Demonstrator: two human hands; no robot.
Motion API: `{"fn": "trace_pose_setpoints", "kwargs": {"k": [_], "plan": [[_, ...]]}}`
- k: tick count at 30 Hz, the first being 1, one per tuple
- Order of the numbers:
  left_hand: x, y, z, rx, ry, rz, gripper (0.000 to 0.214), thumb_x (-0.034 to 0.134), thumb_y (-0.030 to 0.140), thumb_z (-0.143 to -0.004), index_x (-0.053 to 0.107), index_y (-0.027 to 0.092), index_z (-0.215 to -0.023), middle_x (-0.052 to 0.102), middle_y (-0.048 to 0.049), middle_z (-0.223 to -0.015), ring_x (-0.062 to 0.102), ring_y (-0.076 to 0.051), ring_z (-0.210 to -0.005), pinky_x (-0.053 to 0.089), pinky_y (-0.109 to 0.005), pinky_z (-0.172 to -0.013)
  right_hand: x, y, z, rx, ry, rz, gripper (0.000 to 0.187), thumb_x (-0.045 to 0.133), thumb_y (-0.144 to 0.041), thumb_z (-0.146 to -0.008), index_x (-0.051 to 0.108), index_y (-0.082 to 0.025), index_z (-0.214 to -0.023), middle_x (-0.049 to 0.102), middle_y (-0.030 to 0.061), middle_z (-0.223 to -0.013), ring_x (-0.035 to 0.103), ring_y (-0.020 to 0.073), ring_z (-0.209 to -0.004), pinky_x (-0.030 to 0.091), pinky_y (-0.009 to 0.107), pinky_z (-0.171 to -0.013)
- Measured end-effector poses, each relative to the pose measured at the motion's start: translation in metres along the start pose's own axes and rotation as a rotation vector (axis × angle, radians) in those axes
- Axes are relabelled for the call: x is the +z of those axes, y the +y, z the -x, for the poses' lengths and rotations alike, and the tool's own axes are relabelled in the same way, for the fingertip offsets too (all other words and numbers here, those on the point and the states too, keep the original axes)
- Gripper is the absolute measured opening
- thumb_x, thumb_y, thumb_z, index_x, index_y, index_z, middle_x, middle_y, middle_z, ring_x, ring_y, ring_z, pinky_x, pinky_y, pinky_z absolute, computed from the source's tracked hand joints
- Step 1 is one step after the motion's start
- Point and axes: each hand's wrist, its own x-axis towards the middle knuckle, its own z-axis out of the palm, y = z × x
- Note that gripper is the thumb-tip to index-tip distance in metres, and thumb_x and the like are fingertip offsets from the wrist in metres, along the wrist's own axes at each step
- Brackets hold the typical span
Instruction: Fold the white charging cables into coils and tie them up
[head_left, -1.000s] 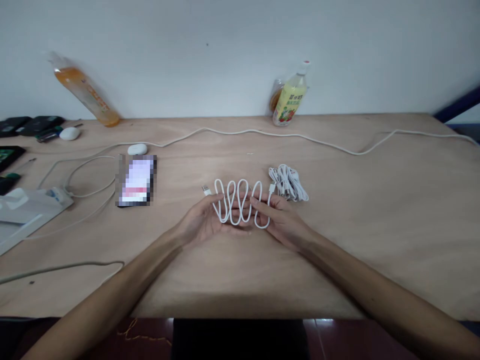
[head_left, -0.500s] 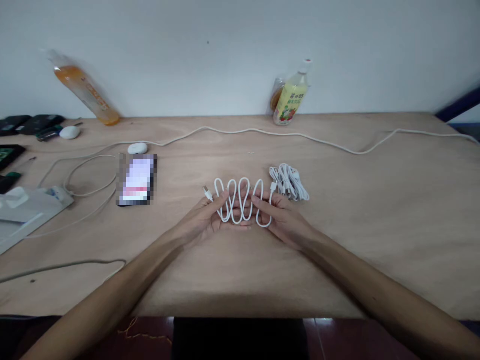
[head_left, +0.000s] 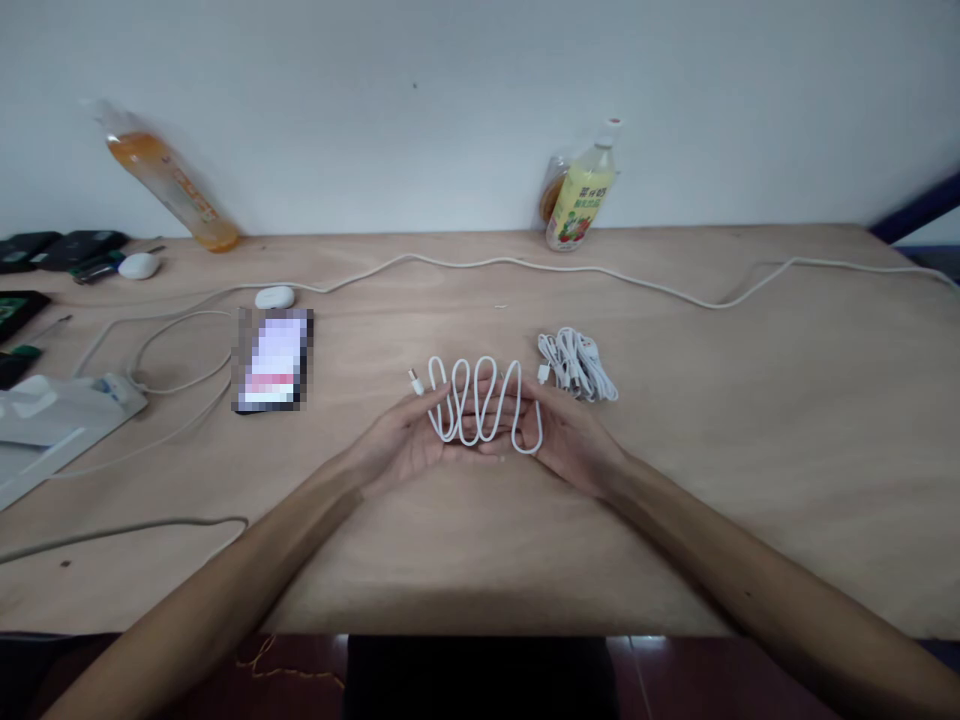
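Observation:
A white USB cable (head_left: 486,400), folded into several zigzag loops, lies across the fingers of both my hands above the table. My left hand (head_left: 416,430) supports the left loops, its thumb against them and the USB plug (head_left: 416,381) sticking out past it. On the other side my right hand (head_left: 566,430) is under the right end, its thumb alongside the second connector (head_left: 543,373). The fingers of both hands meet beneath the loops and are partly covered. Just behind my right hand sits a bundle of white cables (head_left: 581,365).
A phone (head_left: 274,360) and a white earbud case (head_left: 275,297) lie to the left. Along the back runs a long white cable (head_left: 502,261). An orange drink bottle (head_left: 172,190) and a yellow drink bottle (head_left: 583,195) stand by the wall. A white package (head_left: 60,420) is at far left.
My right thumb has shifted off the loops toward the connector at the right end. The folded cable keeps nearly the same place and shape.

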Motion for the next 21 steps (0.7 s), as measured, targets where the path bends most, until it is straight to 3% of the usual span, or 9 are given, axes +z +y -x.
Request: {"fn": "trace_pose_setpoints", "kwargs": {"k": [6,12,21], "plan": [[-0.004,0.003,-0.001,0.005,-0.013,0.044,0.057,0.052,0.017,-0.104,0.058,0.015,-0.161,0.075,-0.0200,-0.146,0.071,-0.036,-0.137,0.056,-0.057,-0.117,-0.002,-0.001,-0.001,0.000,0.045,0.016,0.037,0.052,-0.044,-0.112,0.079,-0.018,-0.115,0.087,0.0164,-0.115,0.082,0.0326,-0.119,0.066,0.055,-0.104],[-0.011,0.001,0.000,-0.002,-0.003,0.047,0.047,0.052,0.016,-0.102,0.070,0.007,-0.145,0.080,-0.0216,-0.134,0.074,-0.036,-0.131,0.058,-0.054,-0.115,-0.003,-0.001,-0.003,-0.006,0.038,0.025,0.041,0.053,-0.047,-0.109,0.078,-0.018,-0.124,0.086,0.0175,-0.117,0.080,0.0343,-0.122,0.062,0.057,-0.110],[-0.012,0.005,0.002,-0.001,-0.053,0.046,0.063,0.046,0.012,-0.093,0.063,0.005,-0.153,0.078,-0.0219,-0.139,0.073,-0.038,-0.134,0.050,-0.056,-0.123,-0.005,-0.001,-0.002,-0.035,0.098,0.038,0.038,0.052,-0.043,-0.108,0.079,-0.018,-0.118,0.087,0.0174,-0.115,0.080,0.0343,-0.123,0.061,0.058,-0.110]]}}
